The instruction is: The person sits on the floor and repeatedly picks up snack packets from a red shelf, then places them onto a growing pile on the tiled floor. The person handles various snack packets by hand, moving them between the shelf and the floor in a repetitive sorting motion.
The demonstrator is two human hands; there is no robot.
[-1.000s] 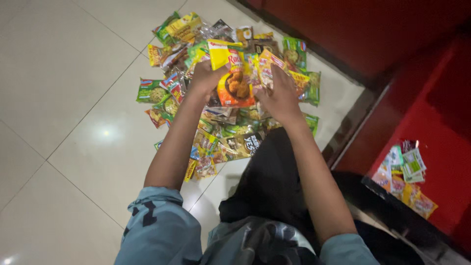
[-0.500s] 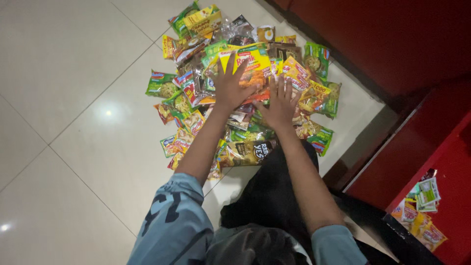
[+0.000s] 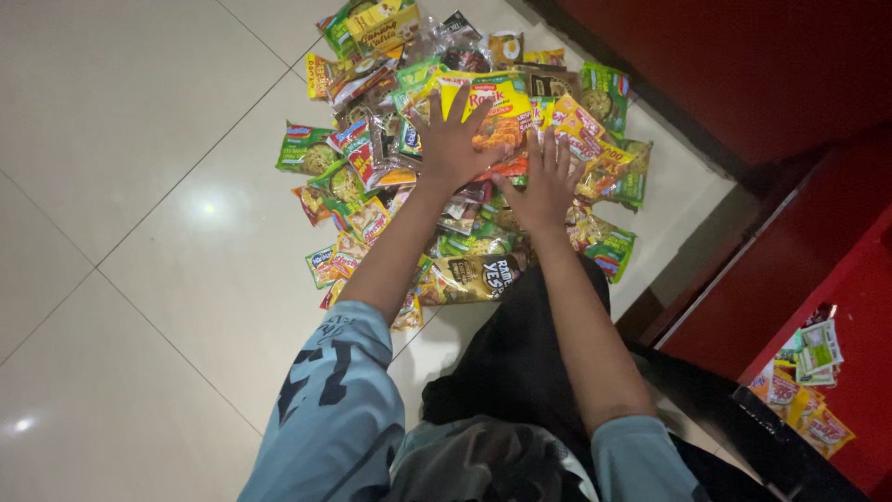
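A heap of colourful snack and noodle packets lies spread on the pale tiled floor. My left hand rests flat on top of the pile with fingers spread, over a yellow packet. My right hand lies flat beside it, fingers apart, pressing on orange and yellow packets. Neither hand grips anything. A dark packet sits at the near edge of the heap, by my forearms.
A red cabinet runs along the right, its dark base edge next to the pile. A red shelf at lower right holds more small packets. My dark trouser leg stretches toward the heap.
Both hands have slid forward onto the top of the pile and flattened out. The view has shifted so the heap sits higher and closer to centre.
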